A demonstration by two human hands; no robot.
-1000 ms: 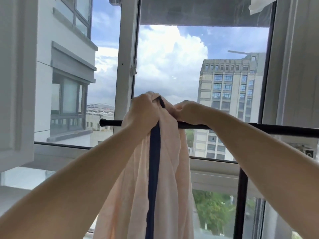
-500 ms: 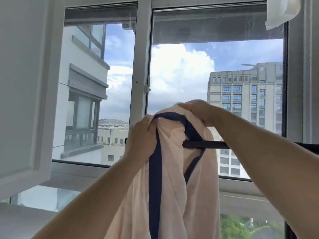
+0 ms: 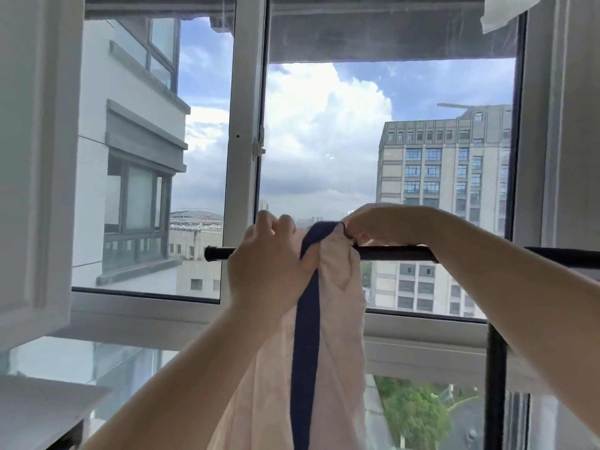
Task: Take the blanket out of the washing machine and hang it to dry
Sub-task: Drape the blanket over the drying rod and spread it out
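Observation:
A pale pink blanket (image 3: 337, 319) with a dark blue border stripe hangs bunched over a black horizontal drying rod (image 3: 394, 254) in front of the window. My left hand (image 3: 264, 271) grips the blanket's left side at rod height, fingers curled over the top. My right hand (image 3: 378, 224) pinches the blanket's top fold just above the rod, to the right of the blue stripe. The blanket's lower part runs out of the frame at the bottom.
The rod's left end (image 3: 211, 253) stops near the white window mullion (image 3: 245, 157). A black upright post (image 3: 495, 384) carries the rod at the right. An open white window sash (image 3: 35, 157) stands at the left. Buildings and sky lie beyond the glass.
The blanket's top, lifted above the rod half a second ago, has come down onto it. My right hand has lowered and now pinches the fold at the rod. The camera has tilted.

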